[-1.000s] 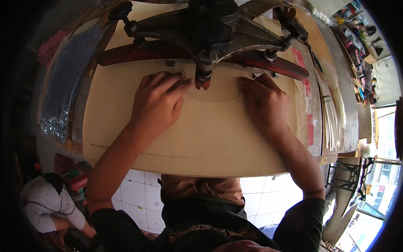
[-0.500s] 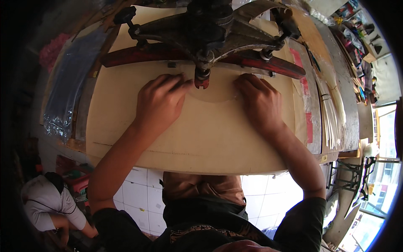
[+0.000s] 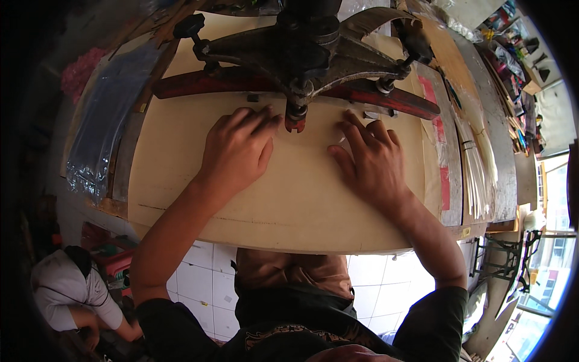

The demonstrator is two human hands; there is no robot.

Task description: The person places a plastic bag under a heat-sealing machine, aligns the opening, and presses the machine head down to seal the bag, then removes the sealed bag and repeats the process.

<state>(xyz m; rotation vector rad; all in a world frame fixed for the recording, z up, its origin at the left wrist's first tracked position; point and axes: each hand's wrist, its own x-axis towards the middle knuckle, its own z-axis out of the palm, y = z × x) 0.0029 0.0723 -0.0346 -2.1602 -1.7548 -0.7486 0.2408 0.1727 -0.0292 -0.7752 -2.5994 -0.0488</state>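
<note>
A dark metal bracket (image 3: 241, 53) with branching arms spans the far side of the cream-covered tabletop, bearing a long red bar (image 3: 395, 99). From its middle a short red notched foot (image 3: 295, 125) points toward me. My left hand (image 3: 240, 142) is just left of that foot, palm down, fingers reaching forward and thumb apart. Spread fingers of my right hand (image 3: 371, 151) rest on or just above the surface on the other side. Clear plastic (image 3: 329, 104) shows faintly beneath the bar, its outline hard to make out. Neither hand appears to grip anything.
Black knobs (image 3: 189, 26) stick up from the bracket's ends. Clear plastic sheets (image 3: 99, 120) lie at the left, pale strips (image 3: 476, 163) at the right. A person in a light shirt (image 3: 63, 289) crouches at the lower left. Shelves of clutter (image 3: 512, 90) line the right.
My right hand has opened, its fingers and thumb spreading from a closer curl. My left thumb has come away from its fingers. The clear curved sheet between the hands no longer shows there.
</note>
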